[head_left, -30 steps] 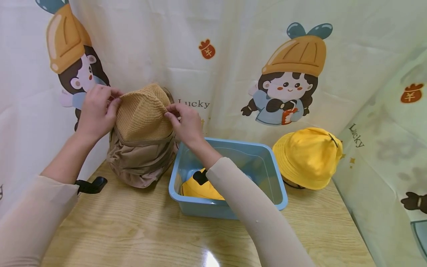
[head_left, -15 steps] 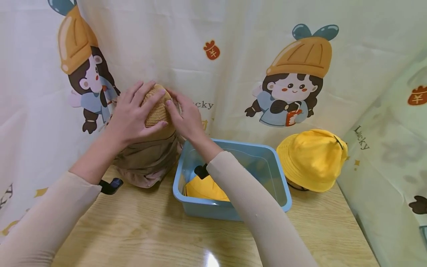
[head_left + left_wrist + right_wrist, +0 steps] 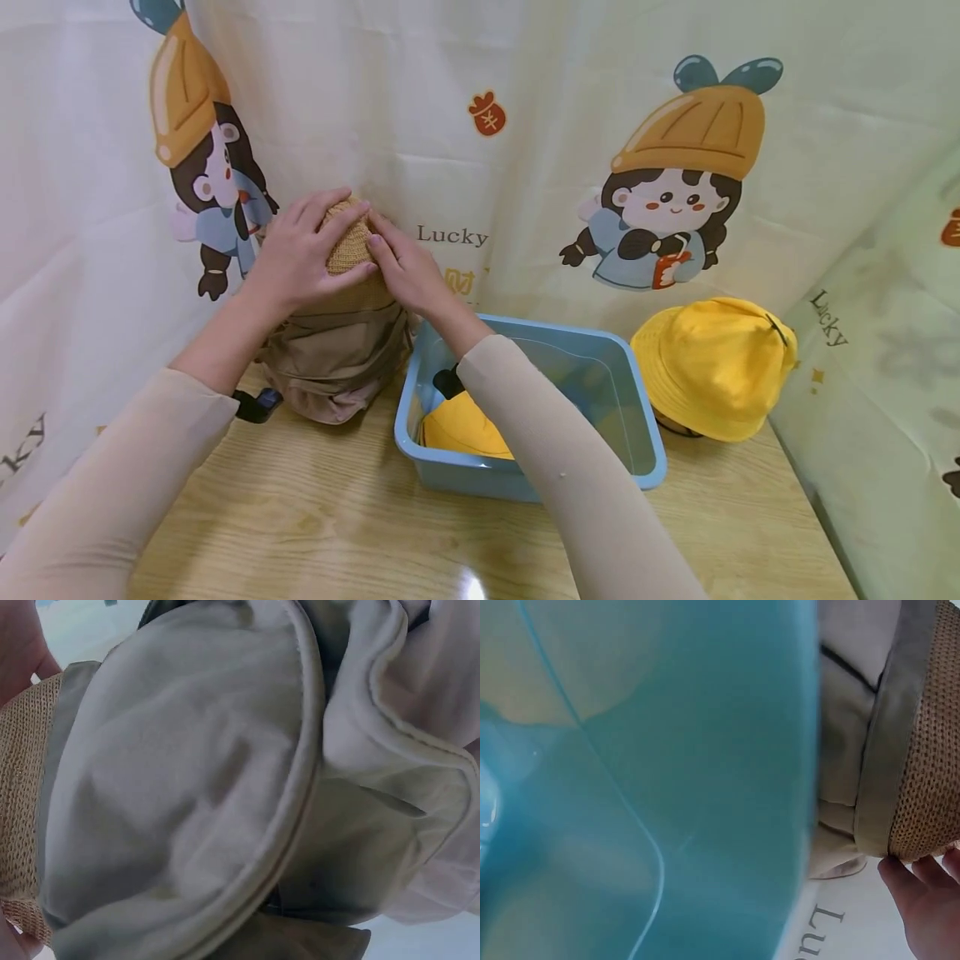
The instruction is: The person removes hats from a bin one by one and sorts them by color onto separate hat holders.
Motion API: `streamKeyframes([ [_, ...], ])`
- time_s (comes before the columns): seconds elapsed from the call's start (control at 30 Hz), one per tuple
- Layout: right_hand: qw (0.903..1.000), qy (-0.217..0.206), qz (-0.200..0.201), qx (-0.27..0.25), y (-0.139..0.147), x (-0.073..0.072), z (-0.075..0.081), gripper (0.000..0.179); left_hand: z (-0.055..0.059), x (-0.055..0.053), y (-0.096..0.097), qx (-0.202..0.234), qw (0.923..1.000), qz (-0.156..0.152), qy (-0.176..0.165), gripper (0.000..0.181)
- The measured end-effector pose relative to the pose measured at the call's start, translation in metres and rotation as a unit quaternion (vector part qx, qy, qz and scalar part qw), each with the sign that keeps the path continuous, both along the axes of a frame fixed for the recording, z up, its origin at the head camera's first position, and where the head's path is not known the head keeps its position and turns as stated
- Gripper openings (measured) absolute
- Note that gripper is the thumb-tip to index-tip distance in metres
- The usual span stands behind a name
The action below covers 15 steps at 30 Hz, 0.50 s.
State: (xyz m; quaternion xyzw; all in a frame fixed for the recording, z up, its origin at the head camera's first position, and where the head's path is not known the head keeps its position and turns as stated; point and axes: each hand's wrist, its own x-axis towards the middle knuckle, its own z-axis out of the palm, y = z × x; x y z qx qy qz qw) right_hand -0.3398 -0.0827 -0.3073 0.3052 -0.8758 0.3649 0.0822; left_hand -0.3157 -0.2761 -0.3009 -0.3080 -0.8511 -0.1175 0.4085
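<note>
A tan knitted piece, like the crown of a hat, rises from a brown fabric item with folds and piped edges. Whether the two are one article, I cannot tell. My left hand lies over the knit from the left, fingers spread, thumb along its front. From the right, my right hand touches the knit with its fingers nearly straight. In the right wrist view its fingertips meet the knit beside a flat brown band. The knit's back is hidden.
Right of the brown item stands a light blue bin with a yellow hat inside, partly behind my right forearm. A second yellow hat sits farther right. A printed curtain backs the wooden table.
The hands pinched the raised, spread knit at both sides; now they lie around its top, closer together. The knit looks lower and narrower. The view has shifted slightly left.
</note>
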Motion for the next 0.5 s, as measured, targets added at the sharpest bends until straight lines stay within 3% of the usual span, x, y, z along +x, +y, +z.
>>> streamKeyframes([
  [0.2, 0.9993, -0.013, 0.009, 0.033, 0.001, -0.006, -0.011, 0.055, -0.009, -0.008, 0.004, -0.002, 1.0, -0.009, 0.003, 0.072],
  [0.4, 0.9972, -0.047, 0.007, 0.058, 0.01, -0.01, -0.019, 0.059, -0.018, -0.012, 0.01, -0.014, 0.9994, -0.013, -0.027, 0.073],
  [0.5, 0.9977, -0.029, 0.008, 0.061, 0.013, -0.01, -0.021, 0.061, -0.017, -0.013, 0.007, -0.012, 0.9992, -0.019, -0.032, 0.073],
])
